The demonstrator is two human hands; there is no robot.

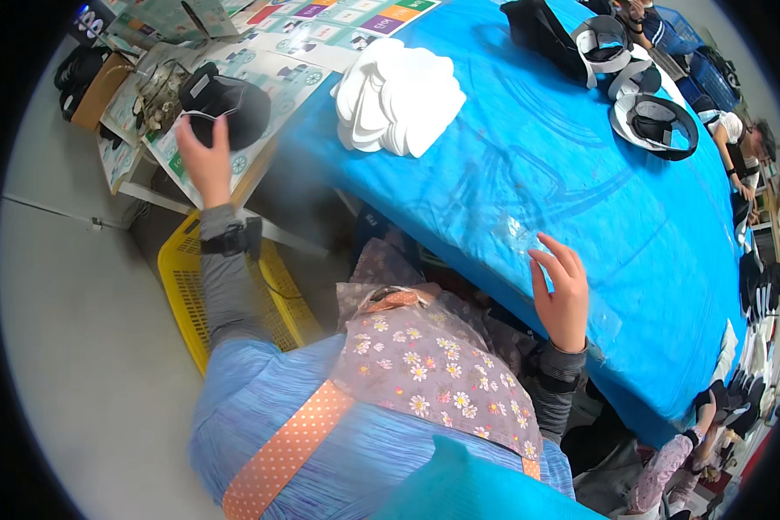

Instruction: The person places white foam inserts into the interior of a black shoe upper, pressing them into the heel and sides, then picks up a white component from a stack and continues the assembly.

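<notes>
At the left, my left hand (205,160) has its fingers and thumb closed on the edge of a black cap (243,113). The cap is over a side table (286,91) covered with printed sheets. My right hand (565,295) hovers at the near edge of the blue-covered table (581,217), fingers apart and nothing visible in them. Just beyond its fingertips lies a small crumpled piece of clear plastic (516,230). Between the hands, farther back, sits a pile of white rounded flat pieces (399,95).
Several black-and-white caps (654,126) stand at the far right of the blue cover. Below the side table is a yellow plastic basket (186,282). A cardboard box (102,91) is at the far left. Other people (737,147) work along the right side.
</notes>
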